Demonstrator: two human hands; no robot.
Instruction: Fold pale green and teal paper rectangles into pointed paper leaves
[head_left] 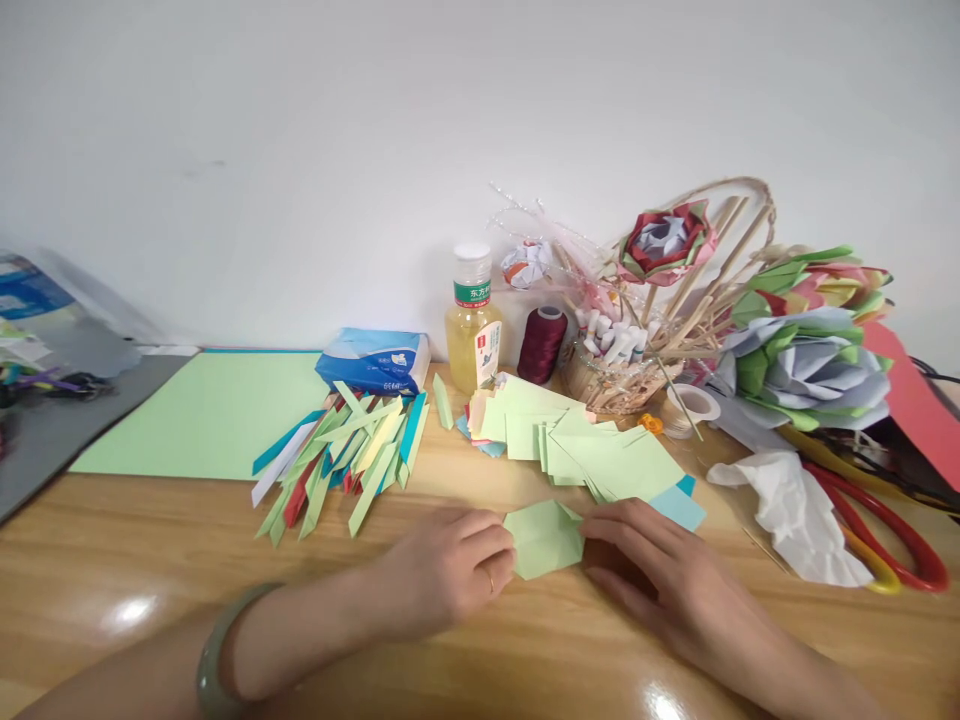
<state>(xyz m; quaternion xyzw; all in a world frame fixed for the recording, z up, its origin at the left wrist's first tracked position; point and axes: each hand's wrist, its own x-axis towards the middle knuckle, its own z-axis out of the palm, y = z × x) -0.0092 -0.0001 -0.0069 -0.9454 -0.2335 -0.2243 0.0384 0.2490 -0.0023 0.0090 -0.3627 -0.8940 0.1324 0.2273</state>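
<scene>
pale green paper, a small creased sheet [544,541], lies low in the head view, just right of the middle of the frame, between the two hands and above the wooden table [172,580]. the left hand [471,566] has its fingers curled closely together and pinches the sheet's left edge; a thin ring [490,581] sits on one finger and a grey-green bangle [225,650] circles the wrist at the lower left. the right hand [651,570] is loosely bent, its fingertips touching the sheet's right edge; whether it grips the paper, i cannot tell.

just above the hands, right of the middle, is a fanned stack of light green squares [607,455], with blue ones showing at its lower right end. left of the middle, a loose heap of folded paper strips [360,450] in green, blue, red, yellow and white lies in front of a blue tissue pack [373,360], partly over a large green sheet [210,415].

near the centre stands a bottle of yellow liquid [472,330] with a white cap, beside a dark red thread spool [542,345]. at the right are a woven basket [622,385], folded paper flowers [810,365], a crumpled white tissue [799,520] and red-handled scissors [892,530].
</scene>
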